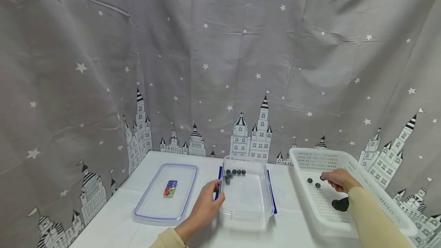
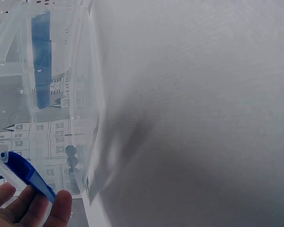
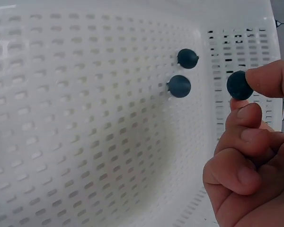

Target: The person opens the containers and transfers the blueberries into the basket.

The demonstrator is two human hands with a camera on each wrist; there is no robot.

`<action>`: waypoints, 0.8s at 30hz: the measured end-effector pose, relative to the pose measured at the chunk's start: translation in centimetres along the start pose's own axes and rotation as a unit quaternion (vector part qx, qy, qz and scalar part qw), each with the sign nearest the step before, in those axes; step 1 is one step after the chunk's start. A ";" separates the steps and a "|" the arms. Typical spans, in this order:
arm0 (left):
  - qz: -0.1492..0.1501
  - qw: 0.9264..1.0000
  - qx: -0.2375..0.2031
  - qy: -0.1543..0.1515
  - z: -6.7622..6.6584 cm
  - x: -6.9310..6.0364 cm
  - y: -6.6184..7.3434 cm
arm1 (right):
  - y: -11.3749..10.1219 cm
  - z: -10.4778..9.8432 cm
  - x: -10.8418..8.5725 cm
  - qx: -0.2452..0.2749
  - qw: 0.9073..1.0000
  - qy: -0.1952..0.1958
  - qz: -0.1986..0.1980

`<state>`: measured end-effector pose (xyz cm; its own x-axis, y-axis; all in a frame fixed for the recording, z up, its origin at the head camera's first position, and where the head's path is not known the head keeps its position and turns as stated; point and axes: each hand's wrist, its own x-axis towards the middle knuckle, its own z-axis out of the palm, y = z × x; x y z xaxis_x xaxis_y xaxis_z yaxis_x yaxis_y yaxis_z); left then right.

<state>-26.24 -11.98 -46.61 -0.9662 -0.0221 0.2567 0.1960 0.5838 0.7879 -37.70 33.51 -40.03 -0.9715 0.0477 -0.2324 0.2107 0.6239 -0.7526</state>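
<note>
My right hand (image 1: pixel 339 180) pinches a dark ball (image 3: pixel 239 85) between thumb and fingertip over the white basket (image 1: pixel 318 151), its other fingers curled. Two more balls (image 3: pixel 180 86) lie in the basket. My left hand (image 1: pixel 208 202), fingers loosely parted, touches the blue clip (image 2: pixel 26 172) of the clear container (image 1: pixel 249 192), where several dark balls (image 1: pixel 234 172) sit.

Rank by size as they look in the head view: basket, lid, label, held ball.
1. Basket
2. Lid
3. Label
4. Held ball, partly covered by fingers
</note>
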 end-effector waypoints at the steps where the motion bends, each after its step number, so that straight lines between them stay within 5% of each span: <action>1: -0.001 1.000 0.000 -0.002 0.0 0.0 0.0 | 0.2 0.0 0.0 -0.004 1.000 -0.001 0.002; 24: -0.012 1.000 0.002 0.000 0.2 -0.2 0.2 | 2.1 0.0 0.3 -0.070 0.997 -0.040 0.015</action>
<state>-26.07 -11.68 -46.57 -0.9706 -0.0358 0.2379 0.1722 0.5869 0.7911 -37.55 34.86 -41.69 -0.9520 0.0103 -0.3061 0.2175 0.7264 -0.6519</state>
